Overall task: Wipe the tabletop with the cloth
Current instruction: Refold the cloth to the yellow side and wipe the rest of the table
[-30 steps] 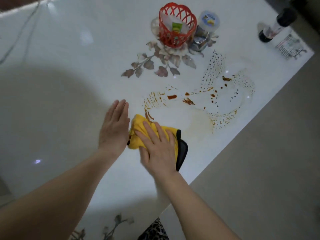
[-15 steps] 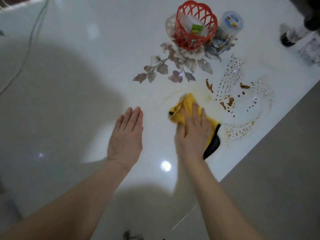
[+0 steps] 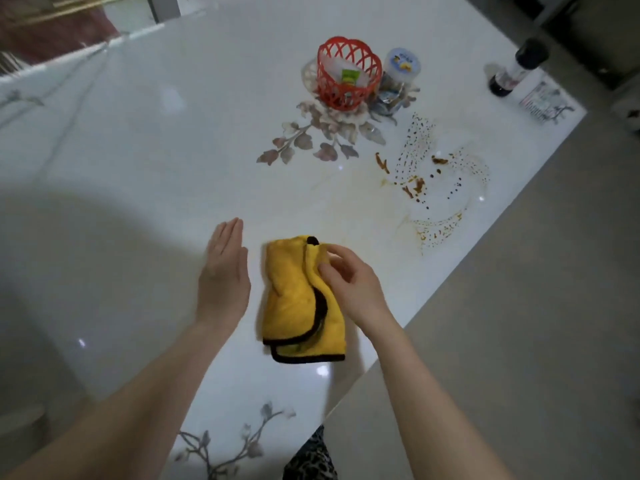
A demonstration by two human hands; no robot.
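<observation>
Pulled back toward you since the last stroke, the cloth [image 3: 300, 299] hangs pinched in your right hand [image 3: 353, 285] — long axis running away from you. Brown stains [image 3: 415, 183] lie beyond, rightward; your left hand [image 3: 223, 278] rests flat, empty.

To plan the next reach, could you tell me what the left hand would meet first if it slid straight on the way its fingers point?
The left hand points up-table; its path looks free across bare tabletop, though depth is uncertain.

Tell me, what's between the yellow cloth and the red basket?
Mostly bare tabletop, then the printed flower pattern below the red basket. The yellow cloth lies nearer, head view.
</observation>
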